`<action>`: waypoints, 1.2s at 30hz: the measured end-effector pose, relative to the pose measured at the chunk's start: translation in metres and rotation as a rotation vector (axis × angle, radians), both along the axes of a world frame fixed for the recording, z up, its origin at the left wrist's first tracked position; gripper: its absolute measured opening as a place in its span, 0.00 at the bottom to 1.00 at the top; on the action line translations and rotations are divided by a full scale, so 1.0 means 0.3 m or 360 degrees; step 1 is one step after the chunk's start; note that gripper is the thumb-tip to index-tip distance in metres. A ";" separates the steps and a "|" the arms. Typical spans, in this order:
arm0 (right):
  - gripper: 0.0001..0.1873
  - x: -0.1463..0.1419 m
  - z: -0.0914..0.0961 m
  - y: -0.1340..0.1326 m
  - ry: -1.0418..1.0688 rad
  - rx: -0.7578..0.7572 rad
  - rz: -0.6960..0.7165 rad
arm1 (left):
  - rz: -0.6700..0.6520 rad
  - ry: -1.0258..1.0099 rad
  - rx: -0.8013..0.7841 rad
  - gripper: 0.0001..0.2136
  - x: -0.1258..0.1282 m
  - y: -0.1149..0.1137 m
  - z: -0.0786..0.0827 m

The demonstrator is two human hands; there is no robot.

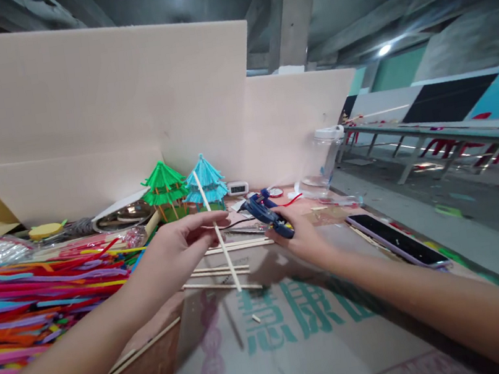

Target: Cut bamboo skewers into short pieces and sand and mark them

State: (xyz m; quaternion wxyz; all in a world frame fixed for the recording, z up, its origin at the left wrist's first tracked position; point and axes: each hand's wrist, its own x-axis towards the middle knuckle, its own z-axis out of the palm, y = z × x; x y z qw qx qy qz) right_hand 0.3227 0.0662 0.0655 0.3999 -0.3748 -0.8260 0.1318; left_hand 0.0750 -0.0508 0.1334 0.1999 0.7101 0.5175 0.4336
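Observation:
Between the thumb and fingers of my left hand is a thin wooden stick, tilted with its lower end toward me over the cardboard. My right hand grips a dark blue hand tool that looks like pliers or cutters; its jaws point up and left, apart from the stick. Below the hands, more wooden sticks lie on the printed cardboard, along with a short cut piece. Behind my left hand stand a green pagoda-like model and a blue one.
Colourful pipe cleaners cover the left side. A phone lies at the right edge, with a clear plastic bottle behind it. A small digital clock stands at the back before white boards.

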 end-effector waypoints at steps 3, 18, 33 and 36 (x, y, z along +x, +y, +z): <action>0.20 -0.019 0.001 -0.005 -0.0079 -0.0047 0.0006 | 0.0090 0.0227 0.0127 0.15 -0.016 -0.002 0.006; 0.20 0.037 0.071 -0.038 -0.0446 0.0000 -0.0018 | 0.0308 0.0729 0.0205 0.18 -0.031 -0.009 0.063; 0.23 0.170 0.041 -0.227 -0.0386 0.0171 -0.0164 | 0.0153 0.0450 0.0141 0.15 0.067 -0.145 -0.130; 0.22 0.168 0.009 -0.223 -0.0344 0.0178 -0.0145 | 0.0114 0.0432 0.0109 0.15 0.062 -0.138 -0.153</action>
